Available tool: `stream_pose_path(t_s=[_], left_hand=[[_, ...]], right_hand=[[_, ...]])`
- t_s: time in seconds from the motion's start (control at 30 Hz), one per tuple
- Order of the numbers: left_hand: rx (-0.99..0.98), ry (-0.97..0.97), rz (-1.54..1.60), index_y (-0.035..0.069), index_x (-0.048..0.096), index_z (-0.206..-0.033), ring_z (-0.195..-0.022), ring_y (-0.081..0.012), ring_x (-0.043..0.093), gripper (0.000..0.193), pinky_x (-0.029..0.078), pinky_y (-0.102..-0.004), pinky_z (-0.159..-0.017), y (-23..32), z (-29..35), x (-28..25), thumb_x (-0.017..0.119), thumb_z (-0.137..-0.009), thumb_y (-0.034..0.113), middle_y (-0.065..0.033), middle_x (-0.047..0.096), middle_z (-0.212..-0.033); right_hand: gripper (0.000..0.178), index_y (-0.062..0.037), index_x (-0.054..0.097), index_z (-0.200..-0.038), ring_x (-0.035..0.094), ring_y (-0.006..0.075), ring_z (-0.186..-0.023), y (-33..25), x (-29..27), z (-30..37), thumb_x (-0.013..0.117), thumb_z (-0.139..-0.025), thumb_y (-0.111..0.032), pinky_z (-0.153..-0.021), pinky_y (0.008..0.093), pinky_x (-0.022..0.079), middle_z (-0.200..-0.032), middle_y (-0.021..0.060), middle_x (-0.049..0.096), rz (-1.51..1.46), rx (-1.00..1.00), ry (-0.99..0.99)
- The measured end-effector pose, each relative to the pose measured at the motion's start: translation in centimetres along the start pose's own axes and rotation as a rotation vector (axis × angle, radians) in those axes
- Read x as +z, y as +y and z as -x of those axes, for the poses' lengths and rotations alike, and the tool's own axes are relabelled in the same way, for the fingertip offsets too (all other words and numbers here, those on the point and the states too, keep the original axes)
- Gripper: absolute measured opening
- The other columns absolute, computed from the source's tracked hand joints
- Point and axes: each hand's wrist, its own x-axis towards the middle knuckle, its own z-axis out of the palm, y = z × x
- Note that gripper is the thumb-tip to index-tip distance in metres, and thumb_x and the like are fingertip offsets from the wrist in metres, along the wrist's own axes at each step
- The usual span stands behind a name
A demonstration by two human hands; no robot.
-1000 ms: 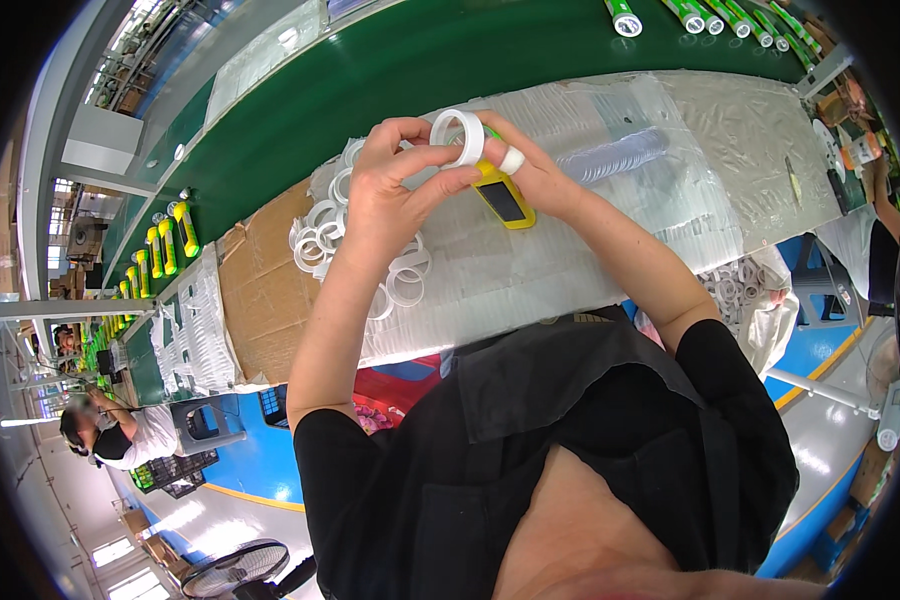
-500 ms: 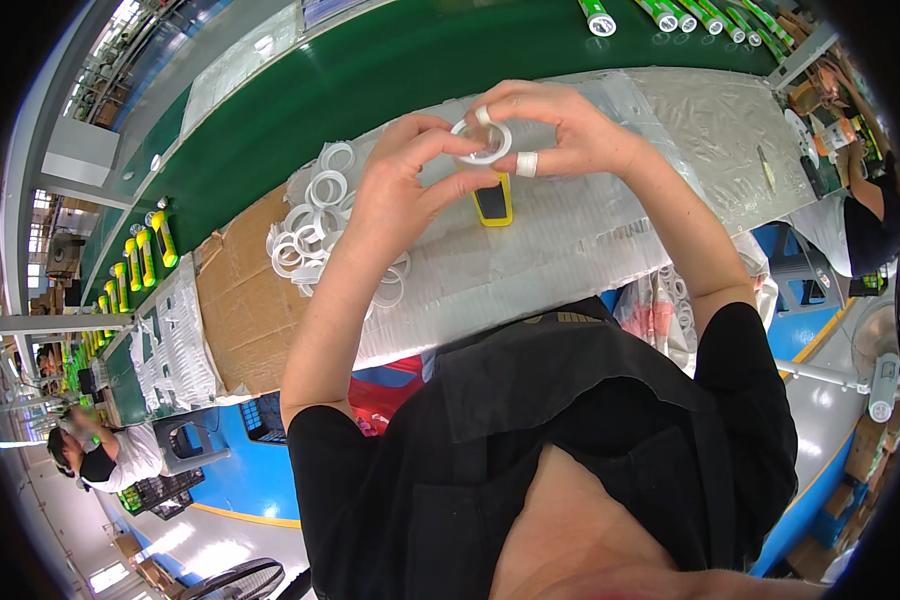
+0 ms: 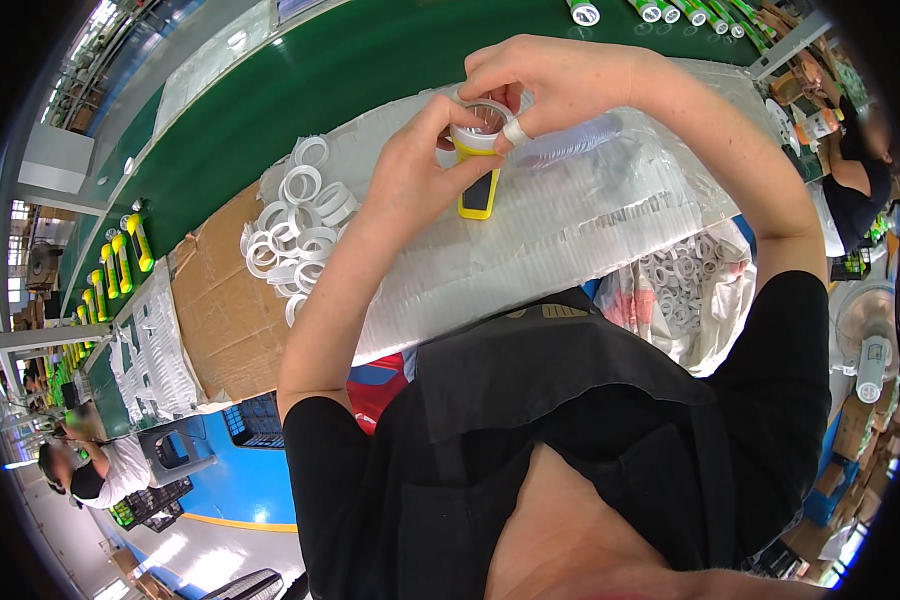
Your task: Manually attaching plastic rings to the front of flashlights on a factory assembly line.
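Observation:
A yellow flashlight [image 3: 478,197] with a black panel stands head-up on the bench in front of me. Around its clear lens sits a white ring [image 3: 482,143]. My left hand [image 3: 425,150] is closed on the left side of the ring and flashlight head, thumb in front and fingers behind. From the right, my right hand [image 3: 535,85] grips the ring's far right edge, its fingers bent; white tape wraps one of its digits. Left of my left forearm lies a pile of loose white rings [image 3: 295,230].
Plastic sheeting and brown cardboard [image 3: 225,300] cover the bench beside a green belt [image 3: 370,70]. Yellow flashlights [image 3: 115,262] stand at far left; green ones [image 3: 650,10] lie at far right. A bag of white rings [image 3: 680,290] hangs by the near edge. Co-workers sit at both sides.
The white ring has come down onto the flashlight's head. My right hand has turned over the far side, its elbow swinging outward. The view has shifted slightly.

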Motion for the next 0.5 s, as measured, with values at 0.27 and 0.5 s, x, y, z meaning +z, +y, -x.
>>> stream_pose_path(t_s=[0.27,0.5], left_hand=[[-0.038,-0.029,0.005,0.006,0.053,-0.098,-0.095,-0.0196,0.066,0.037,0.052,-0.0324,-0.085,0.5,0.0,-0.1,0.082,-0.075,0.011,-0.0048,0.066,-0.102],[-0.029,0.03,-0.11,0.006,0.054,-0.095,-0.084,-0.017,0.062,0.038,0.051,-0.0295,-0.077,0.4,0.1,0.4,0.084,-0.073,0.013,-0.0034,0.066,-0.095]], right_hand=[[0.03,-0.0014,0.063,-0.089,0.061,0.0212,-0.072,-0.7,-0.5,-0.9,0.081,-0.069,-0.015,-0.065,0.0321,0.051,-0.083,0.0079,0.058,0.012,0.08,-0.067],[0.039,0.0005,0.062,-0.08,0.059,0.0223,-0.068,-1.1,0.9,-0.8,0.081,-0.066,-0.03,-0.059,0.0305,0.046,-0.081,0.0113,0.06,0.083,0.295,0.05]])
